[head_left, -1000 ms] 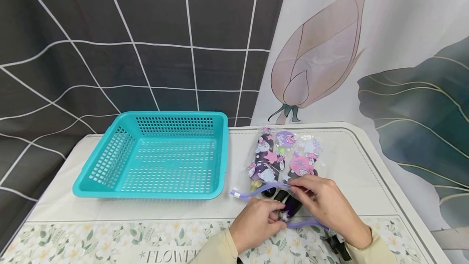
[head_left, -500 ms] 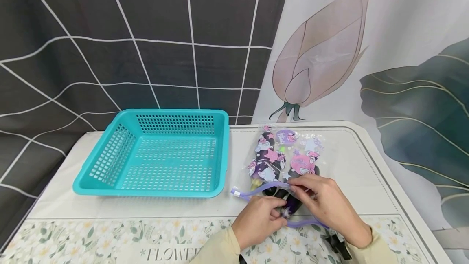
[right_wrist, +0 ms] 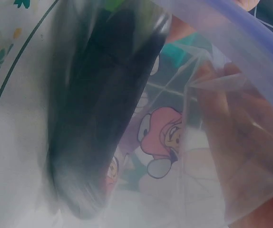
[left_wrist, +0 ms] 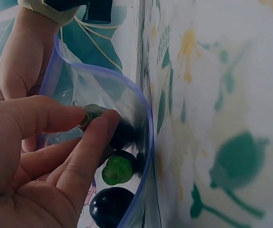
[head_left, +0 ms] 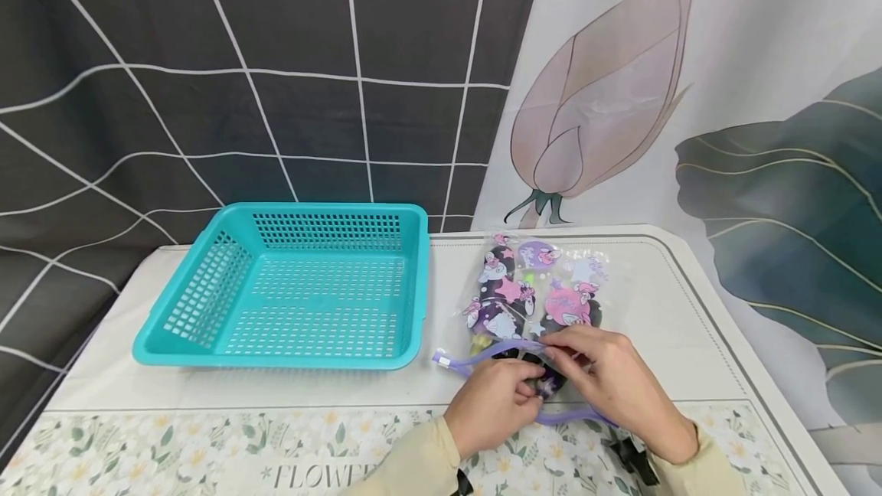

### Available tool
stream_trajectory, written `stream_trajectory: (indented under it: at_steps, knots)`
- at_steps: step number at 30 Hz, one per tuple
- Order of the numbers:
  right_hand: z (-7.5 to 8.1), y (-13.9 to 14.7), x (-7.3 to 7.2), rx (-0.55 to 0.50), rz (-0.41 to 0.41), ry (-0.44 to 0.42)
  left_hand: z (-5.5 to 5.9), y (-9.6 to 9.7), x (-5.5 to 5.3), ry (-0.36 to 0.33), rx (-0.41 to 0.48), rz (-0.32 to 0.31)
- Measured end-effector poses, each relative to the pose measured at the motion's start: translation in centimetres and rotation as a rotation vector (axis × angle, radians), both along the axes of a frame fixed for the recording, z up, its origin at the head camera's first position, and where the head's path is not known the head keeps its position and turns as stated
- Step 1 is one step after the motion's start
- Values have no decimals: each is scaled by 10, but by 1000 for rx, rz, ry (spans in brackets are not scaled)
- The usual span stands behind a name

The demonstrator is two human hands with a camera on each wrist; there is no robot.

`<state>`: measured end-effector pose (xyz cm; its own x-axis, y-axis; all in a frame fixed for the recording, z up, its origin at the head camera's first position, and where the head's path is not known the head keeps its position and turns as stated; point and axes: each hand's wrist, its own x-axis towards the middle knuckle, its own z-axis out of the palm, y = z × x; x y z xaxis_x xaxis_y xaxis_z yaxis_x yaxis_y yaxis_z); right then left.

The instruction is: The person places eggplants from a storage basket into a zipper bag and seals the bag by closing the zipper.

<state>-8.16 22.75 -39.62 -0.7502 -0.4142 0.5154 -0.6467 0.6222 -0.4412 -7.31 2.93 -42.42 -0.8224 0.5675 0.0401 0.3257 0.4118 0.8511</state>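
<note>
A clear zip bag [head_left: 540, 282] with purple zip edges and pink cartoon prints lies on the table, its mouth toward me. Several dark eggplants are inside. My left hand [head_left: 492, 404] reaches into the mouth and pinches the green stem end of one eggplant [left_wrist: 122, 135] between thumb and fingers. Beside it in the left wrist view, another eggplant shows its green end [left_wrist: 117, 169]. My right hand [head_left: 616, 385] pinches the upper purple edge of the bag and lifts it. Through the plastic in the right wrist view, a long eggplant [right_wrist: 103, 90] shows.
A turquoise perforated basket [head_left: 276, 361] stands on the table to the left of the bag, with nothing in it. The table cover [head_left: 207, 435] has a floral front band with lettering. A dark grid curtain [head_left: 296, 121] and a flower-printed curtain hang behind.
My left hand has moved slightly forward into the bag mouth, and the eggplant it pinches sits a little deeper. My right hand stays at the bag's edge.
</note>
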Motion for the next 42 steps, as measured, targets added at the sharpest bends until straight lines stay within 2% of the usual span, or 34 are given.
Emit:
stream_trajectory:
  at_steps: [3, 13, 17, 23, 26, 33, 39, 42]
  knots:
    - [0, 0, 0, 2, -1, 0, 1, 3, 0, 10, -5, 19]
    - [1, 0, 0, -3, 3, 5, 1, 6, 0, -31, 24, 74]
    - [1, -1, 0, 2, -3, -2, 0, 7, -1, -4, 2, 86]
    - [1, -1, 1, 7, -9, -7, -2, 10, -1, 68, -59, 64]
    - [0, -1, 1, 5, -7, -6, -3, 10, 0, 82, -88, 46]
    - [1, 0, 1, 2, -6, -3, -3, 8, 0, 10, -86, 32]
    - [2, 1, 0, 7, -12, 6, 2, 5, 1, 23, -107, 27]
    - [2, 2, -1, 9, -15, 15, 6, 3, 3, 49, -146, 14]
